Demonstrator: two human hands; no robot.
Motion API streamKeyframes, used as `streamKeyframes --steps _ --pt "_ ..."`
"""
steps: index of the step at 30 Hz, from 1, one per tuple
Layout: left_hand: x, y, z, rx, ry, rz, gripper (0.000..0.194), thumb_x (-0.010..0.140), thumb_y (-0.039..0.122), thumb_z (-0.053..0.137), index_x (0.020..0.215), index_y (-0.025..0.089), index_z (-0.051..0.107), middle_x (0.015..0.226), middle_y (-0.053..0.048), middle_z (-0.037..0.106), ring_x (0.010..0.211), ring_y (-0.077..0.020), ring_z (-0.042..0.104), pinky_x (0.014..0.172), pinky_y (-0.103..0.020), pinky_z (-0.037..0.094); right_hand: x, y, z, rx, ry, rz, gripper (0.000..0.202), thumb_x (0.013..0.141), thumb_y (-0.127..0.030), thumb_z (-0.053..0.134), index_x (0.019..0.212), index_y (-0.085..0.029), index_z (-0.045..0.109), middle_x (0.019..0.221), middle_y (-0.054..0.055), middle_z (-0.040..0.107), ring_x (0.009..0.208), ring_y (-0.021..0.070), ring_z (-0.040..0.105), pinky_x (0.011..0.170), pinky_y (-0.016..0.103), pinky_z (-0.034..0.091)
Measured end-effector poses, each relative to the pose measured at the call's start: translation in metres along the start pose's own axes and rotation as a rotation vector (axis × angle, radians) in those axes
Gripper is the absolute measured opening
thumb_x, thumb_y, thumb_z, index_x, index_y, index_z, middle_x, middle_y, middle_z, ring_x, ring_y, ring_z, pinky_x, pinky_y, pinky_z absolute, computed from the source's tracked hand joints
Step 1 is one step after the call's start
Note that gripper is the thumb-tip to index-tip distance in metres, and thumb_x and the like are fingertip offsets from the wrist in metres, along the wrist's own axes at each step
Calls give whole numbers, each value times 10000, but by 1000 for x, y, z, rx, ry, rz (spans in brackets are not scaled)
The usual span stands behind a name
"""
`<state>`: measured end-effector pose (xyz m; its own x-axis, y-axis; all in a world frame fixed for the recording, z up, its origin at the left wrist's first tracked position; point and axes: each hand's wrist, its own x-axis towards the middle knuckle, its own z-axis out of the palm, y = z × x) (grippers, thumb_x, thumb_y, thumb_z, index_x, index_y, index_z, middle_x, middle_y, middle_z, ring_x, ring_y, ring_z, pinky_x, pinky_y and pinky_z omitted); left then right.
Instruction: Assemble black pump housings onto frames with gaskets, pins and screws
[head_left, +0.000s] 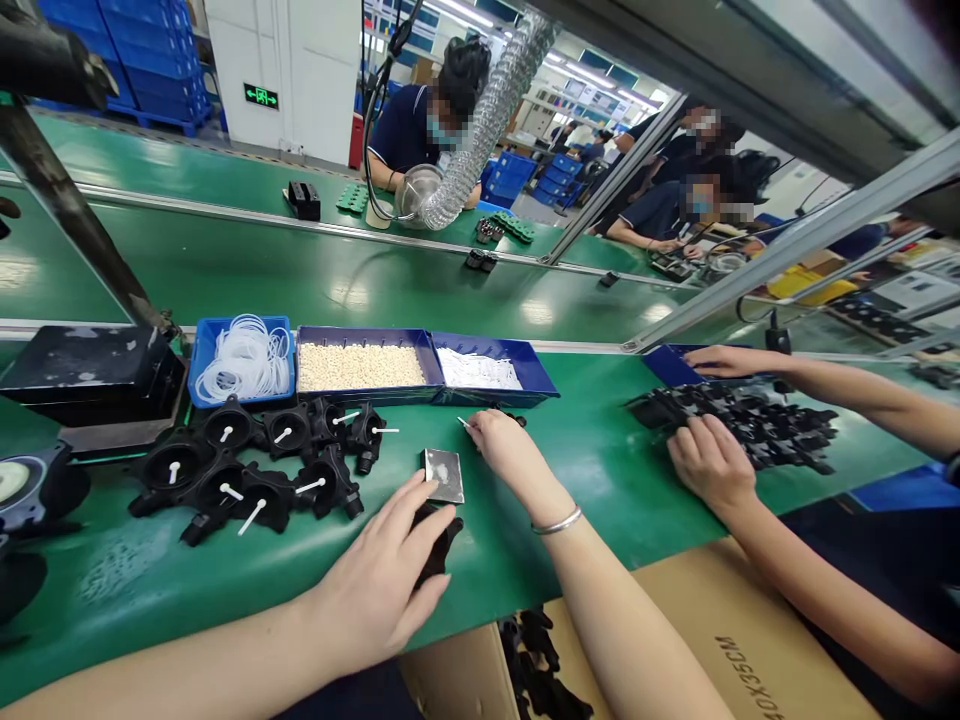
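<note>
My left hand (386, 570) has its fingers apart over a black plastic part (442, 548) on the green bench, its fingertips near a small grey metal block (444, 475). The palm hides some of that black part. My right hand (499, 440) is closed in a pinch beyond the block, with a small thin light pin (463, 424) sticking out from its fingertips. To the left, several black housings (229, 428) lie on the bench, with white pins (255, 515) in them.
Blue bins hold white rings (247, 360), beige pieces (360, 366) and white pins (480, 370). On the right, a co-worker's hands (712, 465) touch black parts (780, 425). A black box (90, 370) stands left; a cardboard box (690, 620) is below the bench edge.
</note>
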<state>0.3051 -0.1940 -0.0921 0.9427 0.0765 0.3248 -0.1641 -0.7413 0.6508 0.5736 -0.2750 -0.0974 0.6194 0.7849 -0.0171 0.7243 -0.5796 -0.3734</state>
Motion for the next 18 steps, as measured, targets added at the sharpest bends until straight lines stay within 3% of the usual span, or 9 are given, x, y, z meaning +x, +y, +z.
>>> streamKeyframes --steps 5,8,11,14,18 --pt "32 1 -16 -373 212 -258 435 986 228 512 1416 196 460 1399 -144 495 1275 -233 563 1060 -396 534 -28 -27 -15 358 -33 -8 263 995 -344 522 998 -142 690 649 25 654 603 167 626 643 276 498" --pt "48 -3 -24 -589 309 -336 342 960 270 584 1295 203 599 1214 -95 572 1035 -183 670 915 -322 586 -56 -54 -20 930 -88 21 312 916 -453 650 983 -154 709 597 -7 620 521 127 566 572 254 475" --pt "52 -5 -29 -684 321 -351 207 935 314 637 1090 205 722 1001 -45 614 848 -159 681 807 -297 585 -78 -77 -18 1354 -166 42 265 805 -412 795 882 -163 747 575 -10 615 489 100 531 536 236 447" --pt "46 -3 -31 -733 345 -373 169 925 329 658 977 202 757 922 -31 623 743 -143 660 709 -270 564 -88 -92 -10 1445 -165 19 216 810 -372 802 885 -172 768 652 14 663 521 102 558 528 231 445" --pt "34 1 -31 -707 440 -389 142 903 313 694 880 205 783 846 -27 631 712 -141 635 695 -257 541 -93 -104 1 1444 -136 19 214 835 -398 775 878 -188 767 746 18 681 519 99 548 511 242 451"
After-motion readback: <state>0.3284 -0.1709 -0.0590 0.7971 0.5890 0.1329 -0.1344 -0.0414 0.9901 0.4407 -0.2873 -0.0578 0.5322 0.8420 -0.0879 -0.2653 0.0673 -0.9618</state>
